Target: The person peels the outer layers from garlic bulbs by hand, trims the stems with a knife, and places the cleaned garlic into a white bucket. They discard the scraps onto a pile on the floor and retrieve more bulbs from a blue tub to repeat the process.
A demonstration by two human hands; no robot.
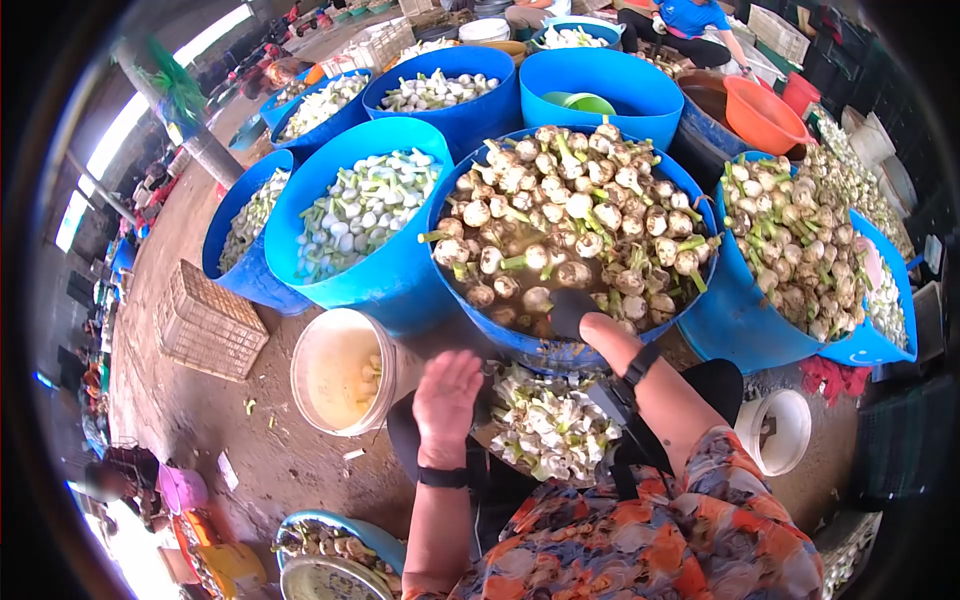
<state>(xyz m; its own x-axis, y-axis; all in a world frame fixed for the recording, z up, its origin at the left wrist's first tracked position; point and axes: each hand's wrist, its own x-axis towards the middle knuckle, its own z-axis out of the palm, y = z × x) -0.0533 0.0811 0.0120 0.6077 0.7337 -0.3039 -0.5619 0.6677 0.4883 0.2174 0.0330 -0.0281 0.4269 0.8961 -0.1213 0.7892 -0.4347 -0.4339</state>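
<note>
My left hand [447,393] is raised palm-up with its fingers apart and nothing in it, between a white bucket [343,372] and a heap of peelings [553,425]. My right hand [573,313], in a dark covering, reaches over the near rim of a large blue tub [440,270]. That tub holds muddy water and many dirt-covered bulbs [575,205] with cut green stems. The fingers of my right hand point down at the bulbs; what they hold, if anything, is hidden. Peelings lie between my knees, just below the tub.
Left stand a blue tub of pale bulbs [345,265] and a plastic crate [212,320]. A blue tub of unpeeled bulbs [745,330] is at right, near a white pail [780,432]. Behind are an orange basin [762,115] and a person in blue [692,18].
</note>
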